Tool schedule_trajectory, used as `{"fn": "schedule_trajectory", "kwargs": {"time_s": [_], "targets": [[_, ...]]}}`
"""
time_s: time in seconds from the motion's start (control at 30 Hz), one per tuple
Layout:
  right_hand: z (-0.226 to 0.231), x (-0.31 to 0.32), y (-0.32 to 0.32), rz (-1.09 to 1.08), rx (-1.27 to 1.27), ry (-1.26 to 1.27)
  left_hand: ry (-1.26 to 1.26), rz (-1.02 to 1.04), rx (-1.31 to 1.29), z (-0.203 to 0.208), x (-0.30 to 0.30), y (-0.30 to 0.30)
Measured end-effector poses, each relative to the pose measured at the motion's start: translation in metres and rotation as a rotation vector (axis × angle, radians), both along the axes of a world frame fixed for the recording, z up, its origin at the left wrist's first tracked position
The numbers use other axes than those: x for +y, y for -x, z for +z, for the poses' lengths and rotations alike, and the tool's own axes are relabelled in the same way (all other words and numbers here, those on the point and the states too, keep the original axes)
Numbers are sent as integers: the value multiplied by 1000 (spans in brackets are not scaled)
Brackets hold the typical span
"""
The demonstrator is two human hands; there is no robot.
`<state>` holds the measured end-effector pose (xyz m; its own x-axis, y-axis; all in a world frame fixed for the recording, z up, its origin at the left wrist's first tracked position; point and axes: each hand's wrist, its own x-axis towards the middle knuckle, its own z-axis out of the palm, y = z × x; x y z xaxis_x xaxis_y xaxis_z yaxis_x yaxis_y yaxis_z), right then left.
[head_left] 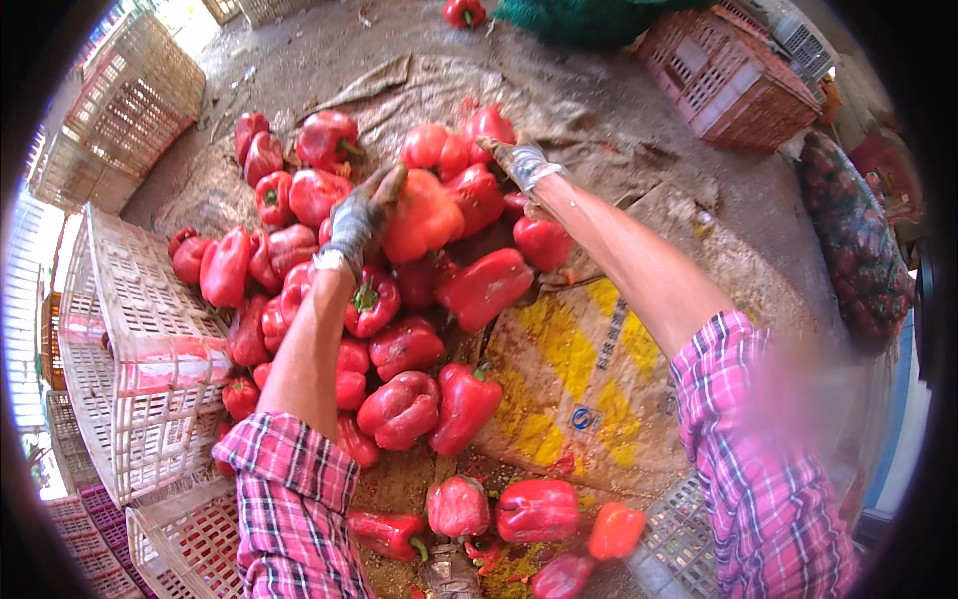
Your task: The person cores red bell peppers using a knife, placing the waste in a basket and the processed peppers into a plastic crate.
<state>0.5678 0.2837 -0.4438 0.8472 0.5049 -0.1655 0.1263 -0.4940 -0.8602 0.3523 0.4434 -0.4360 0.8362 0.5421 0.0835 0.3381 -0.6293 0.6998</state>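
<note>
The person is kneeling over a heap of red peppers [399, 329] lying on dirty sacks [589, 379] on the ground, in the middle of the frame. The left hand [357, 222], in a grey glove, is closing its fingers [384, 185] around an orange-red pepper [424, 215] at the top of the heap. The right hand [521, 165], also gloved, is reaching into the peppers just above it; whether its fingers are gripping anything cannot be told.

The big pepper could be slipping out, since the glove is only covering one side of it. If it is pulled away fast, the peppers leaning on it could be rolling off into the dirt. Squeezing hard could be bruising it. White crates [140, 349] are standing at the left of the frame, and a pink crate [728, 80] at the upper right.
</note>
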Motion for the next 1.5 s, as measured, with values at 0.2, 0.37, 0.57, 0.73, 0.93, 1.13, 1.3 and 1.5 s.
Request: {"fn": "schedule_trajectory", "kwargs": {"time_s": [0.2,0.37,0.57,0.73,0.93,1.13,1.3,1.5], "targets": [[-2,5,-3,-209,43,114,660,-130,122,14,-1,-18],[7,0,13,-62,165,230,530,-234,189,14,6,3],[11,-85,22,290,164,1,128,-254,256,64,-70,33],[33,-116,75,707,37,92,-173,-498,249,60,-130,94],[68,-124,188,1074,-94,323,156,-486,430,58,-200,192],[72,-169,284,1328,46,409,207,-664,561,104,-200,266],[94,-109,238,1221,-16,272,-222,-245,352,74,-189,300],[66,53,101,459,-620,200,-375,-246,372,27,-199,270]]}}
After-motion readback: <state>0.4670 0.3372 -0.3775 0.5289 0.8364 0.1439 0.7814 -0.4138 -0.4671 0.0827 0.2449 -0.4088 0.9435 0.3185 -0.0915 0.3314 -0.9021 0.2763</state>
